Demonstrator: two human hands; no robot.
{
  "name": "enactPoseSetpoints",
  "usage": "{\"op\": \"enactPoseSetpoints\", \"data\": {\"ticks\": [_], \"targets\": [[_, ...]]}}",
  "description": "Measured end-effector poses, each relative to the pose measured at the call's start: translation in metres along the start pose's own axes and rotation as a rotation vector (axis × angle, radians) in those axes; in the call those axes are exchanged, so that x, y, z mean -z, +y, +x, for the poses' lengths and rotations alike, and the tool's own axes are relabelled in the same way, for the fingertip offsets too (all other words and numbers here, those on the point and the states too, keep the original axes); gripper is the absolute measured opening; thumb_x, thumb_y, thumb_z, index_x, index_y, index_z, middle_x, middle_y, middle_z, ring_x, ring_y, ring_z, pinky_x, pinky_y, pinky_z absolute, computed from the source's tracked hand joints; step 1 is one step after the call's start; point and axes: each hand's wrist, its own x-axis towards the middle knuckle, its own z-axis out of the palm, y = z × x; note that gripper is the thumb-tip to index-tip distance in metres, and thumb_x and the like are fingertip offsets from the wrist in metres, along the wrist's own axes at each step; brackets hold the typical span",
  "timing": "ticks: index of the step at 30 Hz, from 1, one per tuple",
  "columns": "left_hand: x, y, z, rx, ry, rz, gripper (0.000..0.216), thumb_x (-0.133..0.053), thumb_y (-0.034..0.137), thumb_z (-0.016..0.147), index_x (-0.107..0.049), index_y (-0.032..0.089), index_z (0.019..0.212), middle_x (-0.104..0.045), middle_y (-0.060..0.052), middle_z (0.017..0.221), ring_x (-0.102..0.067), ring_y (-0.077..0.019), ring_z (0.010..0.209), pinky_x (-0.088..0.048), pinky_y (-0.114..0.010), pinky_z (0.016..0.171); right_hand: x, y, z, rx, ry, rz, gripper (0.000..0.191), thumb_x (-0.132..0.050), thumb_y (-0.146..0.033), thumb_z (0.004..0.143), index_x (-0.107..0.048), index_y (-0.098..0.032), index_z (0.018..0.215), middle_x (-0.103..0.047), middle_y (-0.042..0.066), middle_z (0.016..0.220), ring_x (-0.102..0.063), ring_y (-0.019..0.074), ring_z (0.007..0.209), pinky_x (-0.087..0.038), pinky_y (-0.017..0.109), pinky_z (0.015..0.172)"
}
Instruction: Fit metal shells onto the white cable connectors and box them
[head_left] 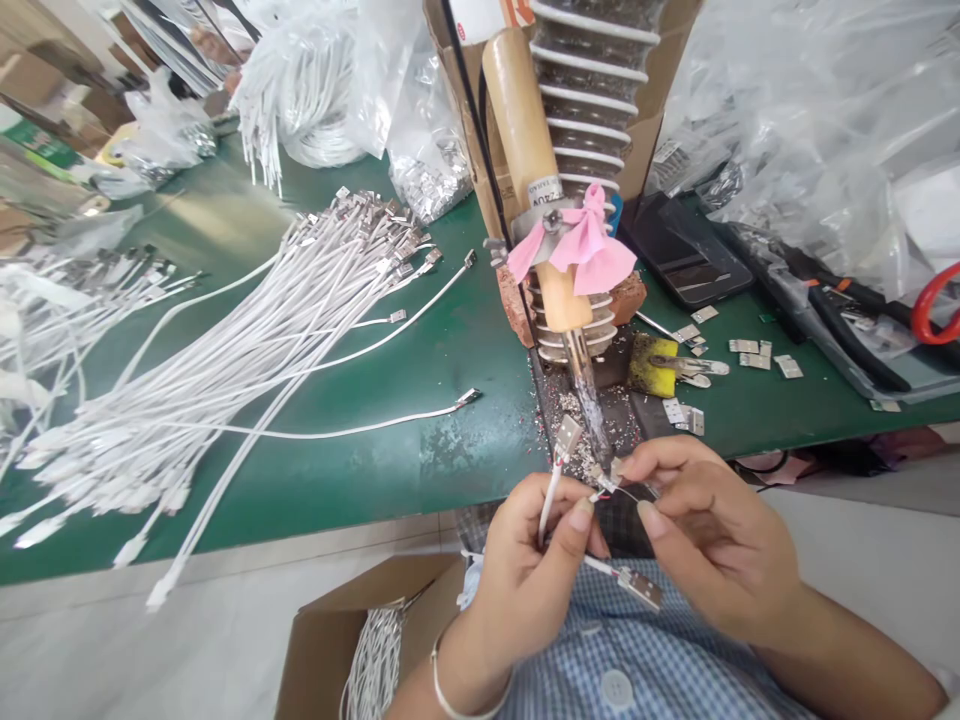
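My left hand is closed around thin white cables; one rises from it and ends in a small metal connector. Another cable end with a metal connector lies below, over my checked shirt. My right hand pinches a fine wire at the tip of a soldering iron. The iron has a wooden handle with a pink bow and rests in a coiled wire stand, tip pointing down toward my hands.
A large bundle of white cables with metal connectors lies on the green table. Loose metal shells, a yellow sponge, pliers and plastic bags sit to the right. An open cardboard box with cables stands below the table edge.
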Motion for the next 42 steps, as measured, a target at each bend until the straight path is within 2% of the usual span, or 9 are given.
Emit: {"op": "enactPoseSetpoints", "data": {"ticks": [20,25,42], "targets": [[-0.003,0.004,0.006,-0.064,-0.040,-0.054,0.008,-0.057,0.025,0.096,-0.061,0.018,0.093,-0.063,0.002,0.067,-0.057,-0.0077,0.062,-0.047,-0.016,0.061,0.001,-0.004,0.009,0.005,0.032,0.021,0.019,-0.055,-0.003,0.080,-0.054,-0.022,0.078,-0.059,0.004,0.099,-0.061,0.0157,0.089,-0.054,0.029,0.073],[-0.002,0.004,0.006,-0.067,-0.042,-0.049,0.009,-0.056,0.024,0.097,-0.061,0.017,0.094,-0.063,0.001,0.067,-0.057,-0.0085,0.062,-0.046,-0.017,0.060,0.002,-0.004,0.010,0.000,0.016,0.039,0.020,-0.054,-0.002,0.080,-0.055,-0.021,0.079,-0.059,0.002,0.099,-0.060,0.0137,0.091,-0.052,0.027,0.077],[-0.002,0.005,0.005,-0.069,-0.043,-0.056,0.008,-0.056,0.024,0.096,-0.060,0.018,0.094,-0.064,0.001,0.068,-0.058,-0.0091,0.062,-0.046,-0.018,0.060,0.003,-0.004,0.012,0.022,0.001,0.025,0.020,-0.054,-0.001,0.079,-0.054,-0.020,0.078,-0.059,0.004,0.098,-0.062,0.0151,0.089,-0.055,0.028,0.074]]}}
